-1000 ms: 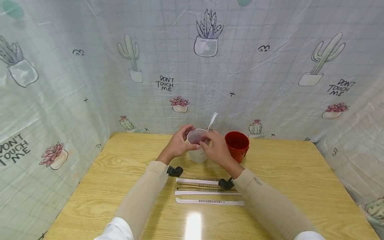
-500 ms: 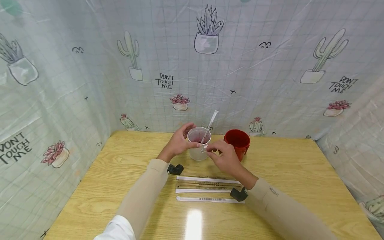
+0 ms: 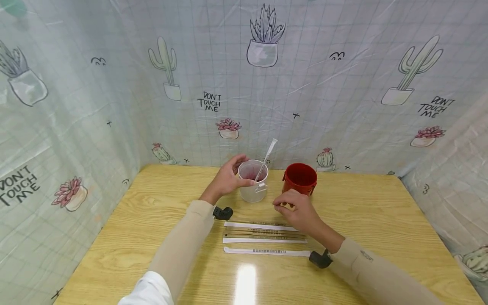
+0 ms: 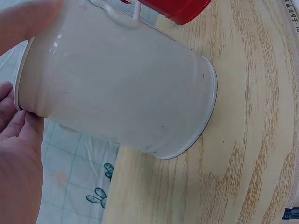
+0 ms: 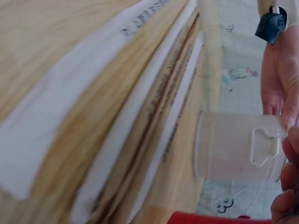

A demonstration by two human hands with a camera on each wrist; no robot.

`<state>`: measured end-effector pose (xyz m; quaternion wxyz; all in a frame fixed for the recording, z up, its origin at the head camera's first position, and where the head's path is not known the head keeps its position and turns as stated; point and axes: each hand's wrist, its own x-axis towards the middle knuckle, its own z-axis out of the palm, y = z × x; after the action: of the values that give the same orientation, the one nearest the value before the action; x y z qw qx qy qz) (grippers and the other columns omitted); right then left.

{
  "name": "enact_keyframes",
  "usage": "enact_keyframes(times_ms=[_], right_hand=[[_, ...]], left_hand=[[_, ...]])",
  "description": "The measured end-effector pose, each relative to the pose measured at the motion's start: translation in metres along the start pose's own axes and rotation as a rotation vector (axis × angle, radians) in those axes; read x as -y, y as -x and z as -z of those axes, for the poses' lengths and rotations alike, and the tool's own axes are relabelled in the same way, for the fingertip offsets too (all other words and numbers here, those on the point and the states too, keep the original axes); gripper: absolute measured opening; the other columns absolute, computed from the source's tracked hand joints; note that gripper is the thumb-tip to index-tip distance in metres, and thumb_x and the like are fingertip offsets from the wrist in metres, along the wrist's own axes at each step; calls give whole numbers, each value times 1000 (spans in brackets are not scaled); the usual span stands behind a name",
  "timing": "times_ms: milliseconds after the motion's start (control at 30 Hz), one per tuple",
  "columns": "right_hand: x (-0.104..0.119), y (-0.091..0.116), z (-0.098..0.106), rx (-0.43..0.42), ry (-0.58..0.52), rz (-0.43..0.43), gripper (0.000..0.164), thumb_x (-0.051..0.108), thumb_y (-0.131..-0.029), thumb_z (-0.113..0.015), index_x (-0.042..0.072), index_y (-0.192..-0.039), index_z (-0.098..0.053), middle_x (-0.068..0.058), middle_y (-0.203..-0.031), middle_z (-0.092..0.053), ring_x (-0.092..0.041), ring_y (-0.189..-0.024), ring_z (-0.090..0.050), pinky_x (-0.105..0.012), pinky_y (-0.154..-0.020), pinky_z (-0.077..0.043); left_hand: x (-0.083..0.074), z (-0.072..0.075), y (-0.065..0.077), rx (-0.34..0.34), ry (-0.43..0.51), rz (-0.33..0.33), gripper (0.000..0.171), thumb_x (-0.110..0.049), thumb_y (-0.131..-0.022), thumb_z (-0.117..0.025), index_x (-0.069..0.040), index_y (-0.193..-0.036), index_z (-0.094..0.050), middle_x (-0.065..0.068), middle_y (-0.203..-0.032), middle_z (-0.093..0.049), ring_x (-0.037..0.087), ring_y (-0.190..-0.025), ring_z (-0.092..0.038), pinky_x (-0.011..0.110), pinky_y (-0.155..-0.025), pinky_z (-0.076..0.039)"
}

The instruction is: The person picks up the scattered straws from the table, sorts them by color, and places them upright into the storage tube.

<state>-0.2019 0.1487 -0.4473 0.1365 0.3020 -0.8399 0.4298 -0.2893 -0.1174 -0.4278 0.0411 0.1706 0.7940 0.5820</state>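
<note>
- Here's your geometry: the wrapped straws [image 3: 263,227] lie flat on the tabletop [image 3: 160,199], a band in the lower middle of the head frame, long axes running left to right, nearly parallel.
- Your right hand [image 3: 299,207] is the nearer one! It hangs just right of centre, directly above the right ends of that band in the frame, fingers loosely bent, nothing visible between them.
- So from that hand the straws lie down and to the left, and your right forearm comes in from the lower right, slanting across their line rather than along it.
- The lowest straw [image 3: 267,251] sits a little apart from the others, bare tabletop between; the rest are bunched close, so it looks the easier one to separate, at a guess.
- Over at centre, your left hand [image 3: 228,176] grips the white pail [image 3: 249,194], thumb at the near rim, fingers round the far left side; the straws are below and to the right of it.
- Inside that pail a leaning straw [image 3: 268,152] points to the upper right, its top well above the rim: its axis is steep, where the others lie flat.
- And the red pail [image 3: 289,182] stands just above your right hand in the frame, right of the white one, with a gap between the two.
</note>
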Motion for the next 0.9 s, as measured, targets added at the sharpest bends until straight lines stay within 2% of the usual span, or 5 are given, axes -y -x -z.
enact_keyframes(times_ms=[100, 233, 467, 700, 900], right_hand=[[-4, 7, 4, 14, 13, 18, 21, -2, -82, -83, 16, -92, -81, -1, -87, -75, -15, -77, -58, -22, -64, -52], [-7, 13, 8, 39, 25, -15, 22, -1, -82, -84, 19, -91, -81, 3, -87, -75, -8, -79, -58, -21, -65, -51], [-13, 26, 12, 87, 32, -55, 18, -2, -82, -83, 12, -92, -81, 3, -88, -77, -15, -80, -59, -22, -65, -51], [-22, 35, 13, 126, 41, -92, 17, -1, -83, -84, 12, -93, -82, 7, -90, -77, -11, -83, -62, -21, -72, -57], [-27, 41, 15, 130, 50, -120, 16, 0, -83, -84, 14, -92, -82, 6, -89, -76, -10, -83, -62, -22, -73, -57]], left_hand=[[1, 0, -1, 3, -3, 11, 99, -8, -80, -90, 0, -160, -32, 15, -161, -47, 31, -154, -40, 44, -131, -30], [3, 1, -2, -1, -4, 9, 99, -9, -79, -91, -1, -160, -33, 13, -160, -48, 29, -155, -40, 41, -131, -29], [2, 0, -3, 5, -6, 11, 99, -10, -79, -91, -2, -160, -34, 13, -160, -48, 29, -155, -40, 41, -132, -29], [2, 1, -3, 1, -19, 17, 99, -11, -80, -91, -2, -160, -34, 12, -160, -48, 29, -155, -40, 42, -131, -29], [3, 1, -4, 5, -10, 21, 100, -11, -80, -91, -2, -160, -33, 12, -161, -48, 29, -155, -40, 41, -132, -29]])
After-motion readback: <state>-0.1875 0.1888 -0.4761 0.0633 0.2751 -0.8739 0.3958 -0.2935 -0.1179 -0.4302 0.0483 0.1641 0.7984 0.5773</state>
